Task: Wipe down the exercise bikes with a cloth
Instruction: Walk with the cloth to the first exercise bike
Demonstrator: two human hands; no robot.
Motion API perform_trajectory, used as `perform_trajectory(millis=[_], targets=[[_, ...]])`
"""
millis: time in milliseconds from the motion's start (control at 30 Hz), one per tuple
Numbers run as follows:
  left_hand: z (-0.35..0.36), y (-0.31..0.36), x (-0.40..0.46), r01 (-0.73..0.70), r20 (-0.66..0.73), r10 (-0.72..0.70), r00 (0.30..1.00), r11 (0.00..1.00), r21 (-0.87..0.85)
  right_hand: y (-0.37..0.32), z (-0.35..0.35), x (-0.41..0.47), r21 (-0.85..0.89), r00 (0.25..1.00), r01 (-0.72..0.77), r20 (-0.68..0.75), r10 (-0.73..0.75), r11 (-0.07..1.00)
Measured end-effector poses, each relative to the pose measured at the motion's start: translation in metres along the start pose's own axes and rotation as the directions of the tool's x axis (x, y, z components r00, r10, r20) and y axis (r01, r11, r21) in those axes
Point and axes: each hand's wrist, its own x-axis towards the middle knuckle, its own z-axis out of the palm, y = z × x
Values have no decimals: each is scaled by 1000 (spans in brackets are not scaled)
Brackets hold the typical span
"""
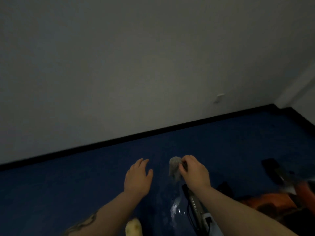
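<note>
Head view, dim: right hand (194, 171) pinches the crumpled cloth (174, 167) at lower centre; left hand (138, 176) hangs open and empty beside it. Bike (279, 200) lies lower right, nearer the right hand, its bar (196, 206) running down-frame beneath that wrist.

Both forearms are bare, with no sleeves showing. The left forearm (95, 222) carries a dark tattoo of curving lines. Neither hand wears gloves or rings that can be made out
</note>
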Motion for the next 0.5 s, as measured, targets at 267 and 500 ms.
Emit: perform_trajectory(millis=[267, 500], targets=[[-20, 52, 130, -287, 184, 276, 943, 957, 35, 10, -26, 61, 114, 903, -355, -215, 372, 928], [12, 135, 207, -501, 325, 468, 822, 865, 23, 62, -58, 103, 139, 769, -527, -343, 540, 839]])
